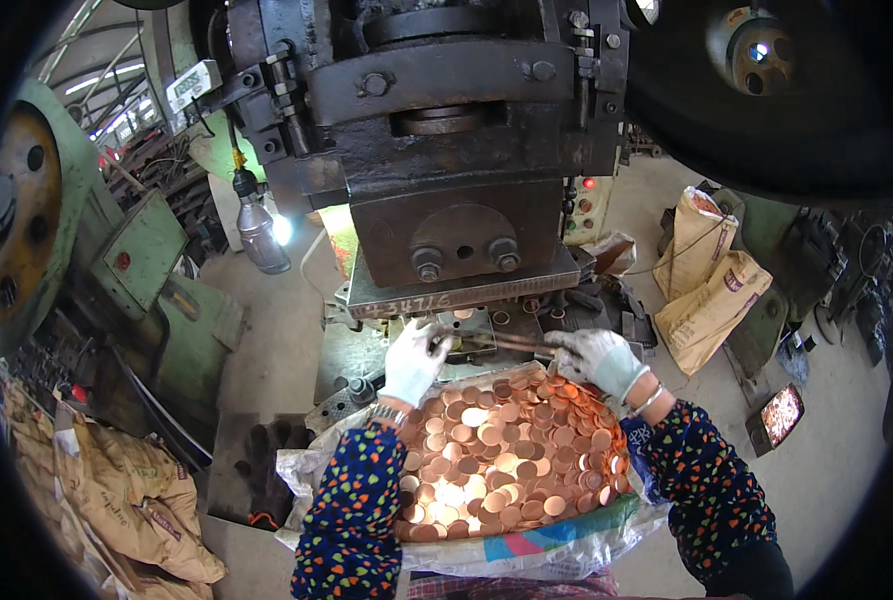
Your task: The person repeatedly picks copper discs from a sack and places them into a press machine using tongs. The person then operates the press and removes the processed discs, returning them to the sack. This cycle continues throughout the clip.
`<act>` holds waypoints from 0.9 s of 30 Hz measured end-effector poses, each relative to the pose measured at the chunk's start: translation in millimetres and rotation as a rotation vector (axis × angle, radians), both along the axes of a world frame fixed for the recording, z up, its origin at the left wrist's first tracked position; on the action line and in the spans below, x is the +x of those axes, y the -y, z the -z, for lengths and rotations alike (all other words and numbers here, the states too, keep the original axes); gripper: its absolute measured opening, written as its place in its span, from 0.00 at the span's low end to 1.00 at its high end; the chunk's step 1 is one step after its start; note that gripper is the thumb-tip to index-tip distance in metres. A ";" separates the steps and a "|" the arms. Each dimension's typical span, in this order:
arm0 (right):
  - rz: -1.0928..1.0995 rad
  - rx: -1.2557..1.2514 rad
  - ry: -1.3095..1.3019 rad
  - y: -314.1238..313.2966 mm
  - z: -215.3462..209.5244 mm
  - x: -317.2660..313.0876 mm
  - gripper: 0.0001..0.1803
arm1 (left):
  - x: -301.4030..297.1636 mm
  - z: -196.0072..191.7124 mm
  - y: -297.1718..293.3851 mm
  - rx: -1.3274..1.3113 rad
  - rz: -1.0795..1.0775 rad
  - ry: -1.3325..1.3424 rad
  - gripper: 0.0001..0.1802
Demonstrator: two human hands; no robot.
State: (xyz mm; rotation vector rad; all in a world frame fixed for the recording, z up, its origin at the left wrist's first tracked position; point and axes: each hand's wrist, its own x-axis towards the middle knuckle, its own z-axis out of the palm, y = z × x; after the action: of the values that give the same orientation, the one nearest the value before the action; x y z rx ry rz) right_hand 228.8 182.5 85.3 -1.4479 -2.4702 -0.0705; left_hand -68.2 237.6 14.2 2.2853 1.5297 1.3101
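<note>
Both hands wear white gloves and work at the die of a large dark press [457, 235]. My left hand [415, 362] is at the front left of the die [475, 330], its fingers bent together; whatever they pinch cannot be made out. My right hand [599, 362] is closed around a long, thin, brownish tool [512, 342], which reaches left under the press head and seems to have two prongs. Directly below the hands, a heap of round copper discs [507, 450] fills a sack-lined tray [567, 530]. A few ring-shaped pieces [502, 318] lie behind the tool.
A bottle-shaped lamp [262, 235] hangs at the left, near a small digital display [195, 86]. Paper sacks stand at the right [712, 310] and lower left [132, 490]. A green machine [157, 250] is on the left. A phone-like screen [782, 415] glows at right.
</note>
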 end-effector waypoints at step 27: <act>-0.024 -0.378 -0.302 115.9 68.6 -22.4 0.20 | -88.9 37.6 124.5 -0.550 0.242 -0.329 0.26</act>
State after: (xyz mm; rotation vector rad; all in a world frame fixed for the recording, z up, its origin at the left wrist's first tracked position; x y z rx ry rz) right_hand 206.4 66.6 16.7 -1.4372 -2.3290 0.6054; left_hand -157.1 113.1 -23.5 2.2770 1.4044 0.3955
